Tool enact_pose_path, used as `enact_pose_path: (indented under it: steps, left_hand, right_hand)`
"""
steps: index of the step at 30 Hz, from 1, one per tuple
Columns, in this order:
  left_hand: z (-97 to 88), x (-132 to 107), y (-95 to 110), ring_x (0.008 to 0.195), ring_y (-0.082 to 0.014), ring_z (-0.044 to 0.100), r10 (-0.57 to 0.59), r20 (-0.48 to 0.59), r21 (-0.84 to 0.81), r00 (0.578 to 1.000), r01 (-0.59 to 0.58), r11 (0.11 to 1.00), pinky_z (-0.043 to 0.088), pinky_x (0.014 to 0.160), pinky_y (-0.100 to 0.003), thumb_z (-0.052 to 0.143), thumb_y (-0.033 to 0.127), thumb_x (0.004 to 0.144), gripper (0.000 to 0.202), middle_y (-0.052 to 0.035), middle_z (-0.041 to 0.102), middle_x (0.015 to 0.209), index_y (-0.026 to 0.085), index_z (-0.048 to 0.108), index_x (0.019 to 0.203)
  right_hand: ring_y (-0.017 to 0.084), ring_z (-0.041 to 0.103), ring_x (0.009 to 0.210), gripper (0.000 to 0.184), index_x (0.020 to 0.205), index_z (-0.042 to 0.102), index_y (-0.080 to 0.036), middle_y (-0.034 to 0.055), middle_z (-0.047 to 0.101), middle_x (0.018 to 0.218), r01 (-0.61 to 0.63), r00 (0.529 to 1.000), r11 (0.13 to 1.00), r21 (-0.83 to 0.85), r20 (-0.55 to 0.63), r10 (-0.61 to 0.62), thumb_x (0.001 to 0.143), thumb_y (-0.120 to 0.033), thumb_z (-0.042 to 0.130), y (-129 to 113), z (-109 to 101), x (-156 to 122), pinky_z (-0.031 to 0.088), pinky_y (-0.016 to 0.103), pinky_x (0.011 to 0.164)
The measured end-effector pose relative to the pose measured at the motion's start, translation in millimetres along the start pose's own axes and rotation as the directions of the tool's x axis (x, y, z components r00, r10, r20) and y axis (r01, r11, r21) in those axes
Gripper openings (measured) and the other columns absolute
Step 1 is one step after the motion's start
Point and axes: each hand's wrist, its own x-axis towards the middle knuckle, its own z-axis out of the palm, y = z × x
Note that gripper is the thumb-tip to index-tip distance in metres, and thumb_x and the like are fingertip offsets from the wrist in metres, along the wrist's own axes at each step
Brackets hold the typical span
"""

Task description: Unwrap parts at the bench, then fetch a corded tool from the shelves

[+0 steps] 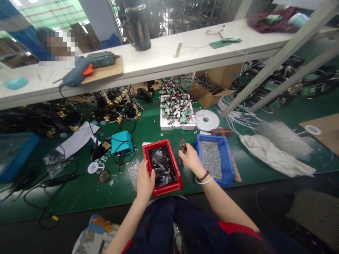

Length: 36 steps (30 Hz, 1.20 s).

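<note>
Both grips clamped: left hand (145, 180) on red bin's edge (146, 152), right hand (191, 159) on tool (182, 145) over narrow gap (189, 180) to blue bin (229, 166).

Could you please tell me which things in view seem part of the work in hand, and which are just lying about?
Apparently in use:
red bin, left hand on its rim
pliers-like tool, in the right hand
blue bin, nearby

Probably just lying about:
dark mug
white cloth
gun-shaped tool
</note>
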Motion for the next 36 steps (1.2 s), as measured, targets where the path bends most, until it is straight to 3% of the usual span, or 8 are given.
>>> enact_pose_path:
  steps: [5,10,13,17,21,24,30,36]
  left_hand:
    - [14.2,-3,39,0.083,-0.0181,0.062,0.125,0.49,-0.451,0.863,0.129,0.883,0.05,0.079,-0.032,0.043,0.044,0.084,0.051,-0.0135,0.063,0.098,0.006,0.051,0.117]
    - [6.6,0,28,0.039,-0.0074,0.03,-0.071,0.522,-0.33,0.85,0.278,0.902,0.03,0.041,-0.022,0.027,0.041,0.089,0.043,0.0035,0.039,0.061,0.008,0.051,0.103]
    - [-5.4,-3,13,0.042,-0.0096,0.03,-0.16,0.488,-0.2,0.858,0.288,0.937,0.029,0.046,-0.023,0.026,0.033,0.09,0.04,0.0035,0.034,0.054,0.006,0.056,0.094]
    - [-23.4,-14,13,0.08,-0.0204,0.058,-0.105,0.438,-0.037,0.893,0.135,0.99,0.041,0.077,-0.03,0.04,0.023,0.088,0.027,-0.01,0.062,0.081,0.01,0.064,0.088]
    - [-42.4,-25,20,0.096,-0.029,0.061,-0.1,0.486,0.341,0.868,-0.083,0.937,0.042,0.082,-0.037,0.035,0.023,0.092,0.034,-0.0156,0.064,0.104,0.012,0.063,0.107]
    - [-51.4,-31,13,0.099,-0.0286,0.061,-0.098,0.403,0.26,0.91,-0.011,0.966,0.042,0.084,-0.035,0.043,0.03,0.091,0.031,-0.0125,0.066,0.105,0.016,0.065,0.107]
    - [-49.4,-40,-19,0.073,-0.0168,0.059,-0.317,0.046,-0.039,0.947,0.318,0.947,0.04,0.074,-0.028,0.048,0.028,0.088,0.053,-0.0045,0.065,0.102,0.016,0.039,0.139]
    - [-16.1,-67,-32,0.072,-0.0182,0.058,-0.391,0.111,-0.033,0.914,0.397,0.917,0.039,0.074,-0.029,0.043,0.026,0.089,0.052,-0.0056,0.065,0.099,0.013,0.039,0.139]
  right_hand:
    - [-0.002,0.051,0.087,0.053,0.113,0.049,-0.006,0.0076,0.056,0.109,-0.057,0.963,0.825,0.562,0.248,-0.103,0.071,-0.038,0.051,-23,6,-39,0.042,0.008,0.083]
    - [-0.005,0.05,0.08,0.048,0.113,0.053,-0.01,0.003,0.058,0.102,-0.186,0.977,0.862,0.471,0.184,0.109,0.066,-0.019,0.047,-27,13,-60,0.039,0.005,0.077]
    - [-0.005,0.046,0.077,0.04,0.108,0.059,-0.018,0.0009,0.057,0.098,-0.04,0.999,0.98,0.197,0.008,0.039,0.071,-0.028,0.048,-22,13,-67,0.034,0.005,0.072]
    - [-0.007,0.041,0.076,0.042,0.117,0.056,-0.034,-0.0019,0.053,0.109,0.379,0.88,0.909,-0.176,0.373,-0.295,0.077,-0.029,0.043,-30,25,-69,0.023,0.006,0.066]
    - [-0.006,0.035,0.071,0.037,0.108,0.061,-0.023,0.0031,0.053,0.103,0.575,0.727,0.755,-0.314,0.619,-0.296,0.081,-0.029,0.037,-49,45,-64,0.018,0.01,0.065]
    - [-0.005,0.038,0.076,0.034,0.093,0.065,-0.017,0.0041,0.053,0.098,0.619,0.68,0.73,-0.289,0.662,-0.315,0.084,-0.032,0.036,-58,53,-50,0.025,0.009,0.069]
    - [-0.004,0.046,0.08,0.04,0.085,0.066,-0.007,0.0054,0.058,0.096,0.301,0.827,0.931,0.208,0.43,-0.363,0.06,-0.038,0.067,-66,52,25,0.036,0.006,0.076]
    - [-0.004,0.048,0.07,0.083,0.102,0.058,0.0,0.0125,0.06,0.098,0.167,0.877,0.935,0.314,0.387,-0.287,0.054,-0.068,0.059,-66,77,69,0.039,0.009,0.068]
